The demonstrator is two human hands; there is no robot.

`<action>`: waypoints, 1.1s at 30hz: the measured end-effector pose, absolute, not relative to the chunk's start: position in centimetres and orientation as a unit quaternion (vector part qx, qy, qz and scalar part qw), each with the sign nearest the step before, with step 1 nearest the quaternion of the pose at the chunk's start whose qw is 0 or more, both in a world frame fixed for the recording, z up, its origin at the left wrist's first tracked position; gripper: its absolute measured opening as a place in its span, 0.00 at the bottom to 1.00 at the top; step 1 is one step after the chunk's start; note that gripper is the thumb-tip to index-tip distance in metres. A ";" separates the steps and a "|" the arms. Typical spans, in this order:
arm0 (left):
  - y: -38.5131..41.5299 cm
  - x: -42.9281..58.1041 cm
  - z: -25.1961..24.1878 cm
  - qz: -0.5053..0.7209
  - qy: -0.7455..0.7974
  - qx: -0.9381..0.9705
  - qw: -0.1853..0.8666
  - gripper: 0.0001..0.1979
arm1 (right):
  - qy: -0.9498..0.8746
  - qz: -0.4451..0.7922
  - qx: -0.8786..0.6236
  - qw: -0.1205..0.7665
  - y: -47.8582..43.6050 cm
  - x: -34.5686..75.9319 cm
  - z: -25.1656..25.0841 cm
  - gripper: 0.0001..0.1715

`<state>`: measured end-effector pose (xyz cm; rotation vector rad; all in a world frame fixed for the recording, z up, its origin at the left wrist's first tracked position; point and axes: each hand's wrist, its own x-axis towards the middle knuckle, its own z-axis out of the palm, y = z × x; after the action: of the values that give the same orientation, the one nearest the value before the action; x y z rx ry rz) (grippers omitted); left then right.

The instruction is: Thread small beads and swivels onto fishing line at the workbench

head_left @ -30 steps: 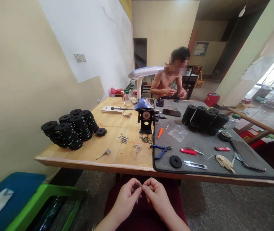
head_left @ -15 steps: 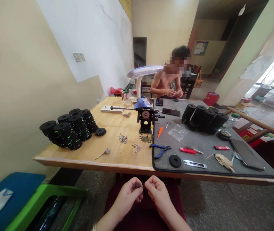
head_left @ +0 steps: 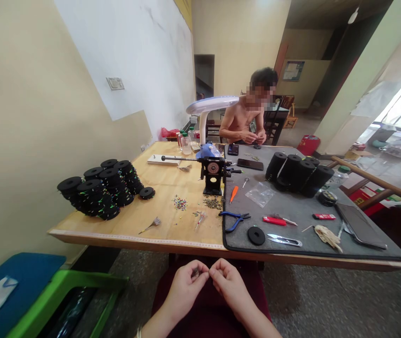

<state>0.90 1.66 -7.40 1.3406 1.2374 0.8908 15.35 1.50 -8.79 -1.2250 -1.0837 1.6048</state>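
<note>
Meeting at the fingertips just short of the near edge of the tabletop (head_left: 179, 234), the left hand (head_left: 185, 287) and the right hand (head_left: 232, 285) are held low. A small dark piece (head_left: 195, 272) is grasped in the curled left fingers; its shape cannot be told. The right fingers are pinched together, and whatever may be caught between them is too small to be made out.

Along the near edge, left of its middle, a bunch of thin stems (head_left: 153, 224) is laid. To its right a grey mat (head_left: 302, 204) is spread as far as the right edge, and on it are set a black ring (head_left: 250, 235), silver snips (head_left: 286, 240) and a beige cloth (head_left: 327, 237), with a dark tablet (head_left: 362, 227) toward the near right corner. Behind these, blue pliers (head_left: 241, 217) and a red tool (head_left: 274, 220) are laid.

Farther in, coloured beads (head_left: 180, 203) and brass-coloured pieces (head_left: 213, 203) are heaped. Toward the left edge, stacks of black reels (head_left: 98, 197) are stood; toward the right edge, black rolls (head_left: 293, 173) are grouped. Past the heaps a black machine (head_left: 209, 188) is placed, with a lamp (head_left: 214, 104) behind it.

Near the far edge, two phones (head_left: 250, 164) are laid. Beyond it a co-worker (head_left: 238, 123) is seen, bent forward, both hands brought close together.
</note>
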 end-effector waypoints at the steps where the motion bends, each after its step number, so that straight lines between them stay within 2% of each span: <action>1: 1.7 0.8 -7.2 0.374 0.520 0.564 0.521 0.08 | -0.441 0.637 -0.487 0.404 1.5 15.4 -8.7 0.18; 5: 1.9 0.7 -6.6 0.378 0.514 0.553 0.536 0.09 | -0.481 0.614 -0.495 0.383 1.5 15.4 -8.2 0.10; 9: 2.2 0.7 -6.8 0.399 0.514 0.519 0.554 0.10 | -0.491 0.585 -0.508 0.398 1.4 15.4 -8.1 0.06; 15: 3.1 -0.6 -6.4 0.467 0.551 0.462 0.515 0.11 | -0.440 0.609 -0.513 0.414 1.3 15.7 -8.6 0.04; 22: 2.2 -0.4 -5.6 0.355 0.538 0.468 0.606 0.12 | -0.404 0.634 -0.501 0.429 1.1 15.6 -8.2 0.06; 26: 2.3 0.5 -5.6 0.357 0.501 0.443 0.652 0.15 | -0.426 0.625 -0.499 0.423 1.0 15.7 -8.3 0.09; 33: 2.8 0.8 -5.0 0.384 0.532 0.543 0.525 0.11 | -0.453 0.653 -0.468 0.387 1.2 15.9 -7.5 0.12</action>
<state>0.81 2.79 -5.04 1.2988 1.2719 0.9182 15.87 1.19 -7.46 -1.1911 -1.1523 1.6609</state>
